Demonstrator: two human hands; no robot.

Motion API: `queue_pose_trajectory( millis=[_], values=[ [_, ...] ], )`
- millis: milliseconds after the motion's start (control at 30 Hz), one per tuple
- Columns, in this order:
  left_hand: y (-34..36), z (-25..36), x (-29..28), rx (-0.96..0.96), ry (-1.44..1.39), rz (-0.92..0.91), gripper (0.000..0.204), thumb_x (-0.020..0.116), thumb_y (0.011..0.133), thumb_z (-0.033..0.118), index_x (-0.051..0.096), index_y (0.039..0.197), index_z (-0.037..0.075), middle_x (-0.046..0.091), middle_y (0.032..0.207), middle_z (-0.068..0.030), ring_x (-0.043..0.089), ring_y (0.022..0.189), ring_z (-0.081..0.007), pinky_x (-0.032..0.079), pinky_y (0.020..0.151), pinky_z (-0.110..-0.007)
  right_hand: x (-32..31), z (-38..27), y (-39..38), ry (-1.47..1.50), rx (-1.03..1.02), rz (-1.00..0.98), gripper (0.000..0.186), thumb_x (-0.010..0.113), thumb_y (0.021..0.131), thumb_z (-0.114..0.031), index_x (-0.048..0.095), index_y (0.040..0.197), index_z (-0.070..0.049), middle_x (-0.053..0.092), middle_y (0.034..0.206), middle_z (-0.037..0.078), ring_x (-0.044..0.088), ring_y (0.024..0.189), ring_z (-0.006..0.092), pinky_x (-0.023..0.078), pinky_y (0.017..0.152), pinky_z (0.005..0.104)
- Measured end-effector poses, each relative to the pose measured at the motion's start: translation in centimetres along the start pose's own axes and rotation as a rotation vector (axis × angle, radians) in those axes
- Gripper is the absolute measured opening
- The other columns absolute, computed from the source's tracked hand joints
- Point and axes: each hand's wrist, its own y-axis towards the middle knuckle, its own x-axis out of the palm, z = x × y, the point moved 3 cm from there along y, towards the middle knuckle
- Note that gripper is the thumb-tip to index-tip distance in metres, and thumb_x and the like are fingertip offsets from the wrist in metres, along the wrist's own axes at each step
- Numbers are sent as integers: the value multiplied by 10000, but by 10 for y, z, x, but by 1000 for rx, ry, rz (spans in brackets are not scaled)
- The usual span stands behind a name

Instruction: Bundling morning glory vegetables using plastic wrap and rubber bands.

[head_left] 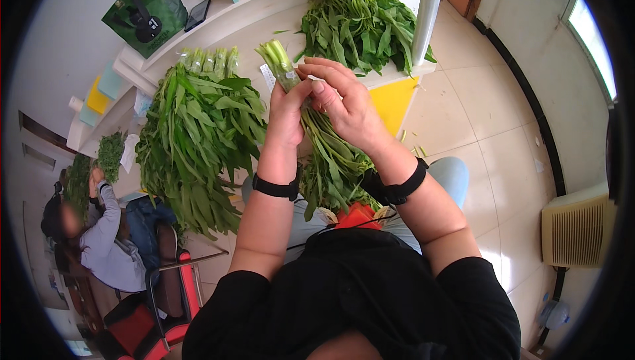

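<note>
from where i stand, the left hand [289, 116] is closed around a bunch of long-leaved green vegetables with pale cut stems [321, 136], just below the cut ends. the bunch is held above the person's lap, cut ends pointing away, leaves hanging toward the body. clear glossy wrapping [287, 78] shows around the stems at the grip. the right hand [344, 98] is beside the left, fingers half-curled over the stems, thumb bent; i cannot tell whether its fingertips pinch anything.

to the left of the hands: a large pile of green bunches with wrapped stem ends [198, 122]. beyond the hands, on the pale tabletop [254, 29]: a heap of leafy green stalks [357, 26]. at the heap's right side, an upright roll of clear plastic film [426, 21] stands near the table edge.
</note>
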Motion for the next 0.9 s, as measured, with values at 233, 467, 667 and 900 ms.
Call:
queue_pose_trajectory(
  millis=[233,467,667,900],
  values=[
    [5,9,-11,62,-113,-44,308,538,891,408,475,903,107,490,750,-16,482,592,-140,448,600,-321,-3,15,-5,8,63,-21,445,612,855,-220,486,1210,16,564,1131,215,546,1049,350,436,897,389],
    [5,16,-4,63,-162,-8,481,393,903,589,449,913,111,463,722,-30,463,562,-152,443,589,-337,4,22,-39,-60,353,-376,803,748,703,-377,370,1291,19,577,1090,264,572,1031,368,447,899,387],
    [7,10,-12,35,-154,-30,559,370,868,652,515,960,121,531,815,-22,556,774,-194,499,764,-417,4,19,-42,-113,441,-396,565,694,718,-210,448,1172,20,600,936,215,598,903,317,462,808,371],
    [3,28,1,137,-94,82,299,615,858,234,509,1081,64,549,816,-62,597,735,-210,538,704,-405,1,13,-50,-280,286,-282,560,704,706,-181,460,1169,19,591,979,198,586,923,313,456,828,365]
  ],
)
